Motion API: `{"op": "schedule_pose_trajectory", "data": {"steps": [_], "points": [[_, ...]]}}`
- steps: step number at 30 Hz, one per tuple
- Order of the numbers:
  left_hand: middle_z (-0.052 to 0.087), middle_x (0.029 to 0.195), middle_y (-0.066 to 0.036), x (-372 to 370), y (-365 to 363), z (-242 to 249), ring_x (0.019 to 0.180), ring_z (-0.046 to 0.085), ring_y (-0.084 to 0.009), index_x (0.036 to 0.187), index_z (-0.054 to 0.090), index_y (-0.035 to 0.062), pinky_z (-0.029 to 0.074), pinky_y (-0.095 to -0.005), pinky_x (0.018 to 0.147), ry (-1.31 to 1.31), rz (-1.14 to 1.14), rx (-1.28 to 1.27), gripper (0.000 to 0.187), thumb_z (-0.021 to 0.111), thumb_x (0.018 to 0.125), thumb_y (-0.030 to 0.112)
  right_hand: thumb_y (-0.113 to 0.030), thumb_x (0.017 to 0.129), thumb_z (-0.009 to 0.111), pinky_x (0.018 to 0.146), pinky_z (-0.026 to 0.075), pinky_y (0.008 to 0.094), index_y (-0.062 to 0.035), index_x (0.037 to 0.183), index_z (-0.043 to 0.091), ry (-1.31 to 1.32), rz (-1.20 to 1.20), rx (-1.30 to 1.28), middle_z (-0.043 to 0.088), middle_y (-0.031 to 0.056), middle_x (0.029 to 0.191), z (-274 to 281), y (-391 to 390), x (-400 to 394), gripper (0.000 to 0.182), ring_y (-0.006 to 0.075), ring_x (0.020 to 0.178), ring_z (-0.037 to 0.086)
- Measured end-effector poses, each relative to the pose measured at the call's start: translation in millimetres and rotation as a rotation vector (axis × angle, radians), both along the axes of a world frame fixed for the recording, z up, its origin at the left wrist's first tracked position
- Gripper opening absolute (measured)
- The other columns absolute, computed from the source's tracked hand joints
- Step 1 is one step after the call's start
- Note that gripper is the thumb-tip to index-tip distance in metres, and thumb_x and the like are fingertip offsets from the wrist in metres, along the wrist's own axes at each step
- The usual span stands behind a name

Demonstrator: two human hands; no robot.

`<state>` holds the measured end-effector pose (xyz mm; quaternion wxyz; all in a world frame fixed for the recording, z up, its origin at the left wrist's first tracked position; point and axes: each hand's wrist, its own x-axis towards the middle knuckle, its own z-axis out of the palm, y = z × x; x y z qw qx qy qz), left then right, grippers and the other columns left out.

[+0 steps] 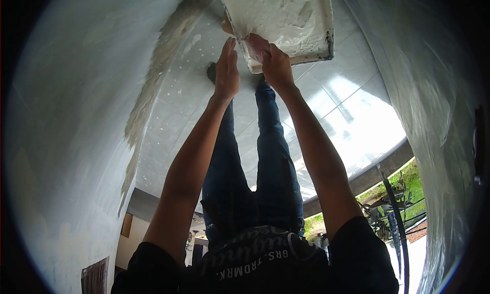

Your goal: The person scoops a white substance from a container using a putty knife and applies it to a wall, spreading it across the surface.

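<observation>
You are gripping the plaster-caked tray (286, 18) at 12 o'clock, right hand (275, 64) clenching its near rim, left hand (226, 69) lying flat, fingers released, touching its 7 o'clock corner.

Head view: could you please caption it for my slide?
Both hands, left and right, grip a white plaster-coated rectangular tray above a tiled floor.

Tiled floor (352, 105), white wall (66, 115), railing (395, 212)

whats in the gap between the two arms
In the head view, the person's own legs in blue jeans fill the gap between the left arm and the right arm, with tiled floor beneath.
</observation>
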<state>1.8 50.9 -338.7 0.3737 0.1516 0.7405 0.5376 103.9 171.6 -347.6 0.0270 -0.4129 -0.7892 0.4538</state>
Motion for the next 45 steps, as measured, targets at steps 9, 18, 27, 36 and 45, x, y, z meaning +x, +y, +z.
{"op": "schedule_pose_trajectory", "data": {"steps": [9,18,27,36,45], "points": [[0.043,0.156,-0.026,1,-12,-12,0.149,0.037,-0.0302,0.154,0.029,-0.0107,0.023,-0.0377,0.123,-0.033,0.007,0.027,0.061,0.033,0.110,0.032,-0.011,0.094,0.060,0.079,0.054,0.0475,0.0047,0.098,0.061,0.007,-0.063,-0.252,0.069,0.0280,0.091,-8,21,13,0.017,0.0416,0.089,0.070],[0.039,0.159,-0.020,-18,-33,13,0.152,0.032,-0.0279,0.157,0.027,-0.0039,0.018,-0.0402,0.124,-0.042,0.121,0.085,0.066,0.030,0.110,0.042,-0.019,0.102,0.064,0.088,0.057,0.0352,-0.0019,0.135,0.056,0.307,-0.380,-1.135,0.066,0.0070,0.123,24,52,40,0.038,0.0169,0.107,0.067],[0.038,0.160,-0.020,-30,-30,121,0.152,0.031,-0.0290,0.158,0.028,-0.0024,0.017,-0.0410,0.125,0.057,0.148,0.213,0.065,0.031,0.110,0.042,-0.019,0.100,0.066,0.089,0.057,0.0327,-0.0043,0.133,0.057,0.598,-0.275,-1.118,0.066,0.0042,0.120,145,63,45,0.037,0.0149,0.106,0.067],[0.039,0.159,-0.024,-46,-9,268,0.151,0.033,-0.0342,0.157,0.028,-0.0044,0.016,-0.0456,0.125,0.351,0.080,0.448,0.064,0.028,0.108,0.037,-0.005,0.096,0.067,0.088,0.062,0.0305,-0.0023,0.128,0.061,0.809,-0.220,-1.043,0.068,0.0081,0.117,277,41,25,0.033,0.0156,0.103,0.069],[0.039,0.159,-0.024,-83,-14,402,0.152,0.032,-0.0336,0.157,0.028,-0.0053,0.015,-0.0455,0.125,0.656,0.093,0.595,0.063,0.026,0.108,0.035,0.002,0.097,0.059,0.087,0.066,0.0376,0.0000,0.130,0.059,0.942,-0.065,-0.935,0.067,0.0129,0.121,399,21,-8,0.033,0.0231,0.108,0.070]]}}
